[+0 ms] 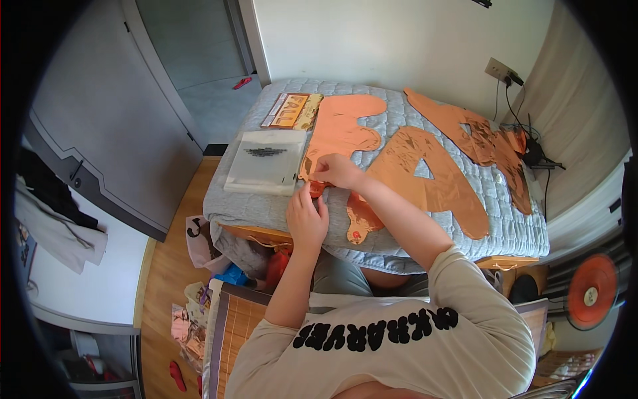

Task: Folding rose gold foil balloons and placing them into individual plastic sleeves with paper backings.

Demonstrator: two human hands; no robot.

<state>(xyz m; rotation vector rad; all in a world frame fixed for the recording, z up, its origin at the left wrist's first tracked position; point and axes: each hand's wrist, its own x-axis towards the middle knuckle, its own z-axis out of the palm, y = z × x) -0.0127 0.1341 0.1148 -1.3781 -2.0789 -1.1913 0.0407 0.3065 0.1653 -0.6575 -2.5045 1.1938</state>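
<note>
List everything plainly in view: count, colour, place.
Bed: one, grey, centre
Foil balloons: three, copper, on bed
Package: one, brown and yellow, bed's far left
Plastic pouch: one, whitish, bed's left side
Door: one, grey, left
Clothes: several, black and pale, far left
Slippers: at least two, red, floor, left
Socket: one, grey, far right wall
Curtain: one, pale, right
Disc: one, orange, right edge
Left hand: one, bare, at leftmost balloon's near end
Right hand: one, bare, same place
</note>
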